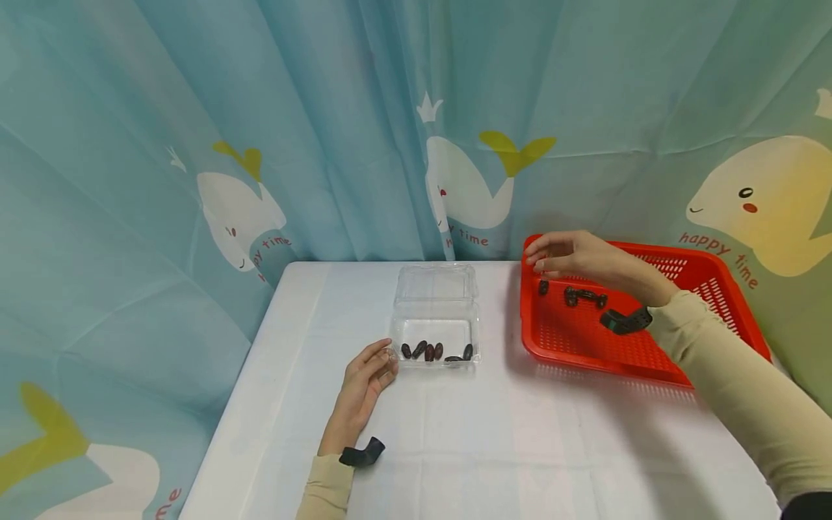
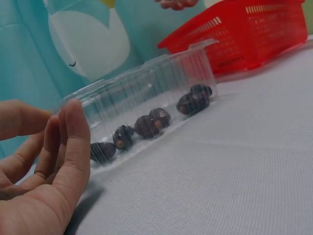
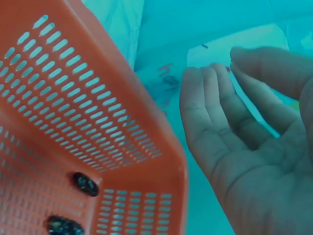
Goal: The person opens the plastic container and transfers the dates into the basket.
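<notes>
Blue curtain printed with whales hangs behind the white table. Leftmost, the left hand has its fingers and thumb bent in at the clear box's left edge, near its 8 o'clock corner, and seems to pinch the thin wall there, probably because so light a box would slide about untended. Its lid lies folded back toward 12 o'clock, which leaves the top free to reach into. Inside, six dates are strung along the 6 o'clock side, the two rightmost slightly apart from the rest. At the box's 3 o'clock stands the red basket, presumably set there to suit the right arm; a few more dates lie in it, toward 10 and 11 o'clock. Above its left rim hangs the right hand, fingers gently bowed, thumb well apart, with nothing visible in its grasp.
</notes>
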Available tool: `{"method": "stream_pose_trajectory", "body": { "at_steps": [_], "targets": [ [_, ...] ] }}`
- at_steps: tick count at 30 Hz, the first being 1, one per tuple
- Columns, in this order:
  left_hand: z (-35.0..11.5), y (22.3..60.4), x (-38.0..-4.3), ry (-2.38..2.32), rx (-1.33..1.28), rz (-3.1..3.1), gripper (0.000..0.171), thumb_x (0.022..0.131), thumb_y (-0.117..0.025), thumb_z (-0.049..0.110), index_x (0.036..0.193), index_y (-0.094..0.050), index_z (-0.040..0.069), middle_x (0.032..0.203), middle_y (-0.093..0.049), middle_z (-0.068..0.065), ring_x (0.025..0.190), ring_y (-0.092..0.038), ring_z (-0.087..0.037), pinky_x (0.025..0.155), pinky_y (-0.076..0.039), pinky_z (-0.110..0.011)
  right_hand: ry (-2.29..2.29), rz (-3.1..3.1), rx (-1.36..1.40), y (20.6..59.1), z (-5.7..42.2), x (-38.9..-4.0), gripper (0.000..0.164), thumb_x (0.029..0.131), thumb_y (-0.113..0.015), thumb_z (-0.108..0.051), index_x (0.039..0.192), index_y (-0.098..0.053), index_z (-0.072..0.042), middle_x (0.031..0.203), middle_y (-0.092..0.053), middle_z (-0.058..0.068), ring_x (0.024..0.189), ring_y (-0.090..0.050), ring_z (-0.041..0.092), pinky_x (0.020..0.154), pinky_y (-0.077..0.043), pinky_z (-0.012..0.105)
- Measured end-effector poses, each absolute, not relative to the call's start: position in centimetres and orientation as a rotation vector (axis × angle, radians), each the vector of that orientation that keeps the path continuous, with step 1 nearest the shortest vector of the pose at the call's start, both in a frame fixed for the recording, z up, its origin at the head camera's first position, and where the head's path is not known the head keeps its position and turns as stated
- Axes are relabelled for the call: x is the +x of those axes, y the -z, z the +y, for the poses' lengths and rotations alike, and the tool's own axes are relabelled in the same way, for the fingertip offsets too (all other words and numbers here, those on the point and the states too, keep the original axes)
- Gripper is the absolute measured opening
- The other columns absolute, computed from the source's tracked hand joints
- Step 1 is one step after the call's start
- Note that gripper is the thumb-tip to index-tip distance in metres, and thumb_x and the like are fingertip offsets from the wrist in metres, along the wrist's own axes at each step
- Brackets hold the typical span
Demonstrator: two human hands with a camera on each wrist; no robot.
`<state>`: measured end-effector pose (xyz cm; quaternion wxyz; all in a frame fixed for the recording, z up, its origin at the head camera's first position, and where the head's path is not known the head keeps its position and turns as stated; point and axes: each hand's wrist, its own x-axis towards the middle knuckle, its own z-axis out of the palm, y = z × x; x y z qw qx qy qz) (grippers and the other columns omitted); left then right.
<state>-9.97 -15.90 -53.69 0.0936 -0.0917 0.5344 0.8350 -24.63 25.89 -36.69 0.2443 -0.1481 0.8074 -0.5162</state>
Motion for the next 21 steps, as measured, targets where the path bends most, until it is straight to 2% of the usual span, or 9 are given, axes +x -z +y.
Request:
{"method": "stream_pose_trajectory", "body": {
  "at_steps": [3,10,16,21],
  "targets": [
    [-15.9,53.7,-10.0,-2.487,-0.283,1.573,0.044,0.106,-0.055,0.005,0.147,-0.047,-0.005,0.110,-0.061,-0.003,0.100,-0.063,-0.011,0.088,-0.060,-0.022,1.314,2.246,-0.507,36.2,24.6,-24.6,0.034,0.101,-0.069,-0.016,0.133,-0.063,-0.005,0.128,-0.067,0.014,0.114,-0.067,0.032,0.091,-0.062,0.032],
    [-15.9,53.7,-10.0,-2.489,-0.271,1.563,0.045,0.105,-0.056,0.006,0.147,-0.046,-0.005,0.110,-0.061,-0.002,0.100,-0.063,-0.011,0.089,-0.059,-0.022,1.019,2.396,-0.834,35.5,21.5,-24.0,0.028,0.101,-0.068,-0.014,0.128,-0.068,-0.012,0.124,-0.071,0.005,0.115,-0.067,0.022,0.091,-0.059,0.026],
    [-15.9,53.7,-9.9,-2.498,-0.282,1.551,0.044,0.105,-0.057,0.006,0.147,-0.048,-0.005,0.110,-0.062,-0.003,0.100,-0.064,-0.011,0.088,-0.059,-0.023,0.952,2.410,-0.917,35.2,19.4,-23.2,0.024,0.100,-0.068,-0.012,0.124,-0.069,-0.015,0.120,-0.071,0.001,0.111,-0.067,0.019,0.098,-0.058,0.036],
    [-15.9,53.7,-9.9,-2.497,-0.279,1.550,0.044,0.105,-0.056,0.006,0.147,-0.048,-0.005,0.109,-0.062,-0.003,0.099,-0.064,-0.011,0.088,-0.060,-0.023,0.926,2.377,-0.936,35.5,17.7,-22.5,0.023,0.099,-0.068,-0.010,0.122,-0.070,-0.013,0.118,-0.070,0.002,0.110,-0.067,0.020,0.099,-0.060,0.038]
  ]
}}
